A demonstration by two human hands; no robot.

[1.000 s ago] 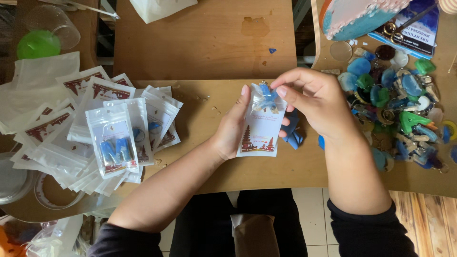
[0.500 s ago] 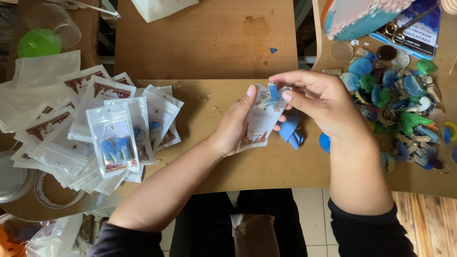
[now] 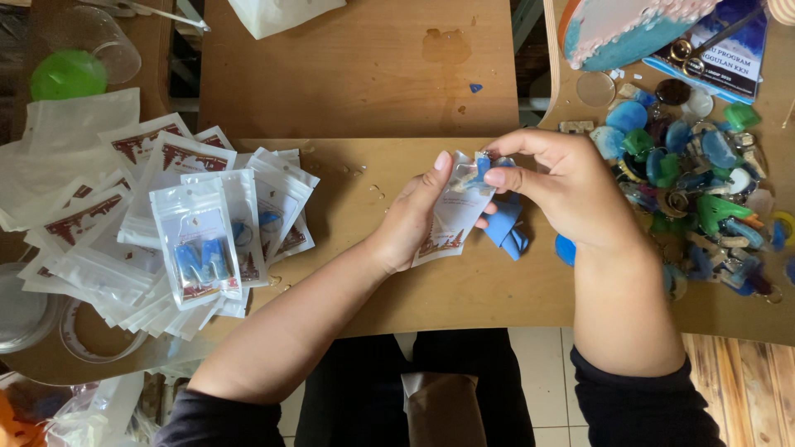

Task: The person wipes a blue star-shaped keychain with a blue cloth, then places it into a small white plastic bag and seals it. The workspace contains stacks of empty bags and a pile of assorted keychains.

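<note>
Clear pouch (image 3: 454, 217), apparently in both hands.

Your right hand (image 3: 571, 199) hides most of the blue piece (image 3: 505, 228); pouch (image 3: 454, 217) contents unclear; bowl (image 3: 18, 308) cut off at left edge.

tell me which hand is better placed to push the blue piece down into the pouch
Right. The right hand already pinches the blue piece at the pouch mouth, while the left hand cradles the pouch from behind.

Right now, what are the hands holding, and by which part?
Both hold one small clear zip pouch: the left hand cradles its body from behind, and the right hand pinches its top edge, where a blue piece sits.
</note>
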